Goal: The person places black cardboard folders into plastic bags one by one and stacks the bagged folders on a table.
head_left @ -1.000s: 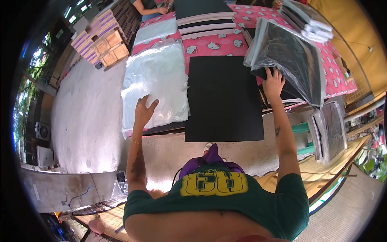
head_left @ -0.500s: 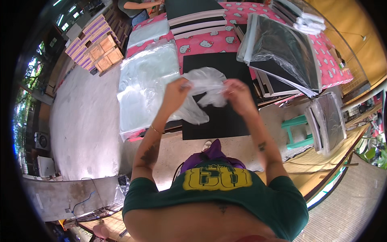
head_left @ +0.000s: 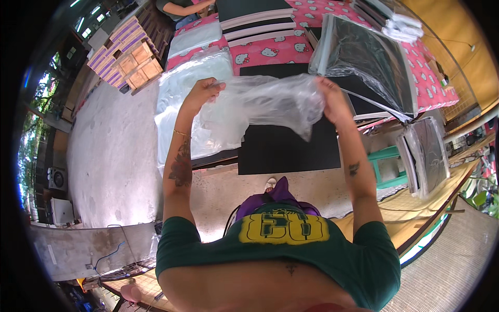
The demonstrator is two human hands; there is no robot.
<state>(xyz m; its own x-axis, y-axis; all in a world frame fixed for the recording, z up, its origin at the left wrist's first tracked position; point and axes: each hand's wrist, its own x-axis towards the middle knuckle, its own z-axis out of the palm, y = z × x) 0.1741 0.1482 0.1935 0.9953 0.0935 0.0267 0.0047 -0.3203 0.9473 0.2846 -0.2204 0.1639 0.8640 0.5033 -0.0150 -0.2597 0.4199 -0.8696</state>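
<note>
I am at a small open-sided packing workshop. My work table (head_left: pixel 416 78) has a pink patterned cloth and carries stacked black boards (head_left: pixel 254 23), some already in clear plastic bags (head_left: pixel 200 39). Cardboard boxes (head_left: pixel 130 60) stand on the bare concrete floor (head_left: pixel 109 156), with greenery (head_left: pixel 31 135) beyond.

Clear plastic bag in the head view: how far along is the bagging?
Done: a stack of bagged black boards leans at the table's right, and more wrapped ones stand below it. In hand: the left hand and right hand stretch one clear plastic bag between them, above a bare black board. Left: that board is not yet in a bag; a pile of empty bags lies beside it.
</note>
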